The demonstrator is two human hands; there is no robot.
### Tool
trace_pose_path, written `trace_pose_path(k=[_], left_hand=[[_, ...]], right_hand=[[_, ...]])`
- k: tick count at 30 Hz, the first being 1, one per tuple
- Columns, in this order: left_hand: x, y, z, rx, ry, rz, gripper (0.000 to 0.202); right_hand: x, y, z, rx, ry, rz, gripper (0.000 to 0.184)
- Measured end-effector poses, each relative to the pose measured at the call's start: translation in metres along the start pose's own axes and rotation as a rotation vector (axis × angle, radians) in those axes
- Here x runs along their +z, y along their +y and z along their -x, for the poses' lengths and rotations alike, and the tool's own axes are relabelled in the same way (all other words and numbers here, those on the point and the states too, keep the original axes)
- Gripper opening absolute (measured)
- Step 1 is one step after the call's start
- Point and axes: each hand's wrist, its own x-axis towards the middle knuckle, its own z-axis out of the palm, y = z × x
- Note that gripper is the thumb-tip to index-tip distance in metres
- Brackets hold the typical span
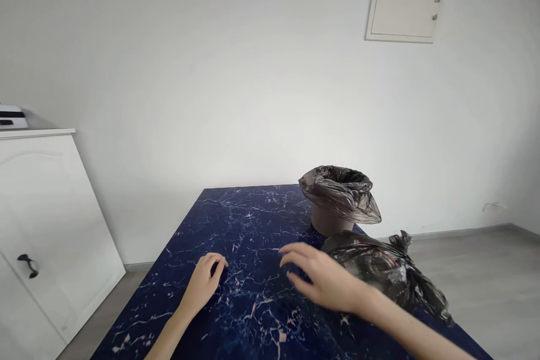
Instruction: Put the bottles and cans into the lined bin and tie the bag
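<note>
- Empty, my left hand (206, 278) curls narrow and my right hand (314, 278) parts its fingers, both nearer me than the bin (331, 221).
- Just this side of the bin, the black bag (388, 273) looks filled and tied.
- A liner (337, 194) already drapes the bin's rim; what remains, I can't tell.
- Under the bin, a blue marbled table (248, 216); behind it, a white wall (211, 79); far left, a cabinet (54, 214).

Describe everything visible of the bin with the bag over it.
The bin stands upright near the far right corner of the table. Its lower wall shows dull grey-brown. A dark, see-through plastic liner drapes over the top in loose, crinkled folds, mouth open. The tied bag lies in front, contact unclear; the right hand is apart.
</note>
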Motion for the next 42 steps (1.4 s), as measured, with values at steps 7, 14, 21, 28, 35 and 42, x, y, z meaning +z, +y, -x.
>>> trace_pose_path(k=[7,14,21,28,35,42], left_hand=[[0.001,-0.001,0.001,0.057,-0.02,-0.035,0.043],[0.003,0.006,0.002,0.101,-0.044,-0.064,0.043],[0.005,0.018,0.001,0.134,-0.091,-0.096,0.043],[0.007,0.032,0.007,0.112,-0.175,-0.159,0.043],[0.006,0.032,0.008,0.096,-0.24,-0.213,0.04],[0.004,0.035,0.009,0.109,-0.288,-0.23,0.039]], right_hand=[[0.077,-0.04,0.046,0.3,-0.046,-0.531,0.024],[0.104,-0.028,0.067,0.456,0.216,-0.752,0.026],[0.103,-0.034,0.07,0.512,0.269,-0.737,0.033],[0.095,-0.042,0.073,0.467,0.218,-0.659,0.024],[0.093,-0.045,0.075,0.509,0.191,-0.638,0.025],[0.097,-0.044,0.077,0.515,0.197,-0.611,0.025]])
